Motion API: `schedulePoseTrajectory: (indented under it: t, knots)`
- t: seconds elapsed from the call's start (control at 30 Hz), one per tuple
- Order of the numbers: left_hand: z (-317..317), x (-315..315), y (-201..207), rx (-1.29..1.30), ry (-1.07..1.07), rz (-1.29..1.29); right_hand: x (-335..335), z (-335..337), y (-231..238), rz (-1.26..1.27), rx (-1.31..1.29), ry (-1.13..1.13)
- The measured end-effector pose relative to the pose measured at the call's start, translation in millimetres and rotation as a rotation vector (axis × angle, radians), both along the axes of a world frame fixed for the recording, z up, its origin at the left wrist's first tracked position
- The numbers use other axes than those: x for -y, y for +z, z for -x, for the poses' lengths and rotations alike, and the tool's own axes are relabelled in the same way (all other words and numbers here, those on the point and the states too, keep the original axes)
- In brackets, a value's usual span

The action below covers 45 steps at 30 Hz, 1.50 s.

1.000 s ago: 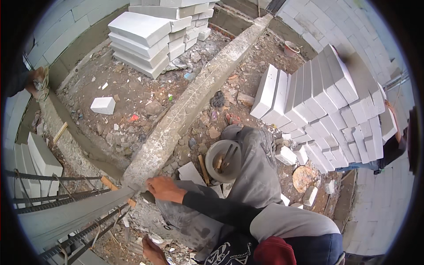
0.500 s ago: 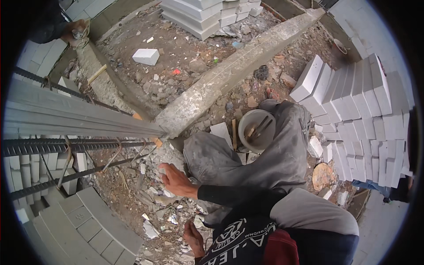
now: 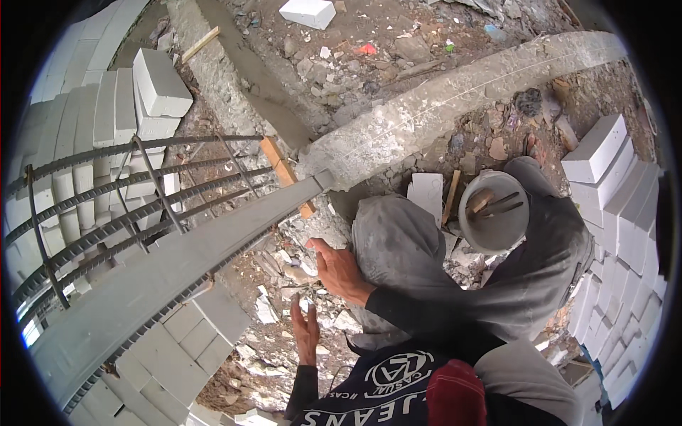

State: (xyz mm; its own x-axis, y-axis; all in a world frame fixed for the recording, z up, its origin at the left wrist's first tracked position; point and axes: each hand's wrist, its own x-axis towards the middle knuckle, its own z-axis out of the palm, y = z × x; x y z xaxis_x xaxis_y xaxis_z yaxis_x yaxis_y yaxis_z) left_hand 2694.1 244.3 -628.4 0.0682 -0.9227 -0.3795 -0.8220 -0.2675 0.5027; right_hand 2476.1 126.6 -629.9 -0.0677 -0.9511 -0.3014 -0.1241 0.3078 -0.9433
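Observation:
My right hand (image 3: 339,271) is held out with its fingers stretched, beside my grey-trousered knee and above the rubble. Below it, my left hand (image 3: 305,332) is raised with its fingers apart. Neither hand holds anything. Just beyond my right hand, a long grey bar (image 3: 177,273) slants across from the lower left, its end by the concrete beam (image 3: 398,131). Next to it runs a cage of ribbed steel rods (image 3: 135,209) with tie loops. Orange-brown wood pieces (image 3: 279,162) sit at the foot of the rods and bar.
A pale bucket (image 3: 494,216) with wooden-handled tools stands by my legs. White block stacks rise at right (image 3: 625,206) and left (image 3: 106,117). More grey blocks (image 3: 174,337) lie low at left. A loose block (image 3: 307,13) lies on the rubble beyond the beam.
My view has swung left and down. My left hand has come up further, fingers extended. The grey bar now crosses on the near side of the rods. The person at upper left has left view.

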Motion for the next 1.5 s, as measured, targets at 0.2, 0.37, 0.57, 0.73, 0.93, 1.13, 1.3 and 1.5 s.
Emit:
schedulePoseTrajectory:
  t: [0.2, 0.37, 0.57, 0.73, 0.93, 1.13, 1.3, 1.5]
  knots:
    - [75.4, 163.8, -60.6, 0.048, 0.094, 0.307, 13.1, 5.1, -4.6, -0.048, 0.061, 0.064]
    - [103.9, 199.6, -108.5, 0.384, -0.062, 0.257, 21.3, 6.5, -23.9, -0.071, 0.007, 0.001]
    - [108.4, 196.0, -142.4, 0.456, -0.088, 0.231, 19.2, 16.2, -27.5, -0.127, 0.167, 0.029]
    - [133.0, 206.6, -152.9, 0.434, -0.139, 0.243, 24.6, 32.3, -28.4, -0.125, 0.189, -0.053]
    - [127.8, 212.4, -155.6, 0.443, -0.157, 0.258, 30.4, 27.0, -23.0, -0.117, 0.215, -0.066]
    - [121.6, 208.5, -156.5, 0.452, -0.174, 0.254, 29.0, 24.6, -15.0, -0.114, 0.248, -0.082]
    - [123.0, 201.7, -153.9, 0.443, -0.183, 0.254, 23.2, 27.5, -5.1, -0.120, 0.268, -0.082]
    - [93.2, 181.0, -138.6, 0.438, -0.119, 0.227, 18.9, 18.4, 6.1, -0.162, 0.295, -0.003]
